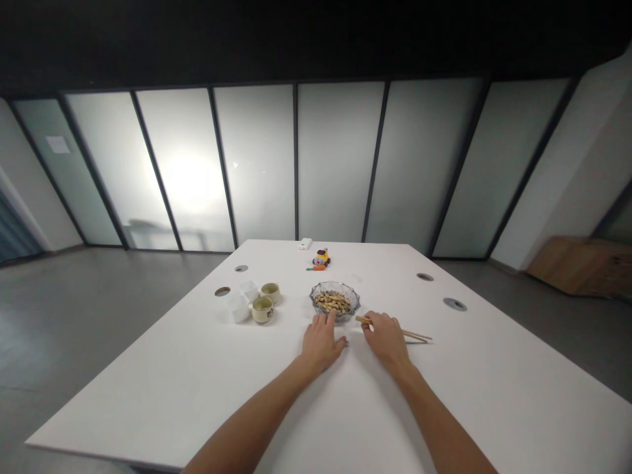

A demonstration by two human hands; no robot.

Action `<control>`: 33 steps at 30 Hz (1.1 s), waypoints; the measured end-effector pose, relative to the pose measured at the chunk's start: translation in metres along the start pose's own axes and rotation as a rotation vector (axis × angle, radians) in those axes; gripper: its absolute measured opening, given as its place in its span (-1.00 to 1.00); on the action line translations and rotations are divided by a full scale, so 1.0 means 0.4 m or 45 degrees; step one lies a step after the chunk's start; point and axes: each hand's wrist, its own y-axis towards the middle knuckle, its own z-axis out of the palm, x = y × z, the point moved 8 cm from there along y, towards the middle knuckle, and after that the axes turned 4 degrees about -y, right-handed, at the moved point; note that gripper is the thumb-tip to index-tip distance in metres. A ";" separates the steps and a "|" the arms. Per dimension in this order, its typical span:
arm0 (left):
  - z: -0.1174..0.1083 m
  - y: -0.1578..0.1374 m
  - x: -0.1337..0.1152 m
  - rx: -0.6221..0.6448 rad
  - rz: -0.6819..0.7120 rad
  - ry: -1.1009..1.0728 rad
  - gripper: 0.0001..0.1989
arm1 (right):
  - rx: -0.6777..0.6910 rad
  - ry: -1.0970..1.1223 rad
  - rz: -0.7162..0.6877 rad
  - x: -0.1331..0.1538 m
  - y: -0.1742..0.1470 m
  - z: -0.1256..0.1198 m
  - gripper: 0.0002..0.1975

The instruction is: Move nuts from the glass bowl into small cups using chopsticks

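Frosted glass panels (336,164) lined the room beyond the far edge of a white counter (187,382). Wooden chopsticks (413,334) were low over its middle, in the right hand (386,336), its fingers closed around them. Left of it, the left hand (320,339) lay loosely spread, apparently holding nothing, fingertips at the near side of a glass bowl (355,301) of peanuts (333,302); contact was unclear. Handling the chopsticks seemed the step in hand; the next move appeared to call for a settled grip and a steady bowl. Left stood pale cups (270,293) and white tubs (238,309); far behind, a toy car (322,257) and toy carrot (318,268). Dark characters marked the nearer cup (259,312), too small to read; no brand was legible.
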 end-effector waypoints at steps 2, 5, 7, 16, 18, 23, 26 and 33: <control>0.020 0.004 -0.035 0.009 0.040 -0.020 -0.25 | -0.015 -0.026 0.045 -0.030 0.004 0.001 -0.83; 0.043 -0.001 -0.068 0.023 0.105 -0.045 -0.27 | -0.102 -0.074 0.076 -0.068 0.009 -0.005 -0.84; 0.052 -0.011 -0.076 0.047 0.147 -0.064 -0.27 | -0.191 -0.086 0.083 -0.086 0.010 -0.016 -0.85; -0.186 -0.042 0.075 -0.504 -0.034 -0.073 -0.31 | -0.627 0.127 -0.069 -0.071 -0.022 -0.122 -0.59; -0.276 -0.069 0.157 -0.798 -0.196 0.046 -0.33 | -0.698 0.221 -0.122 -0.062 -0.033 -0.141 -0.60; -0.330 -0.100 0.300 -0.920 -0.374 0.226 -0.29 | -0.909 0.341 -0.220 -0.055 -0.056 -0.170 -0.67; -0.304 -0.088 0.325 -0.828 -0.391 0.255 -0.31 | -1.037 0.305 -0.194 -0.065 -0.067 -0.188 -0.69; -0.289 -0.083 0.322 -0.719 -0.483 0.308 -0.44 | -1.191 0.397 0.022 -0.136 -0.079 -0.235 -0.60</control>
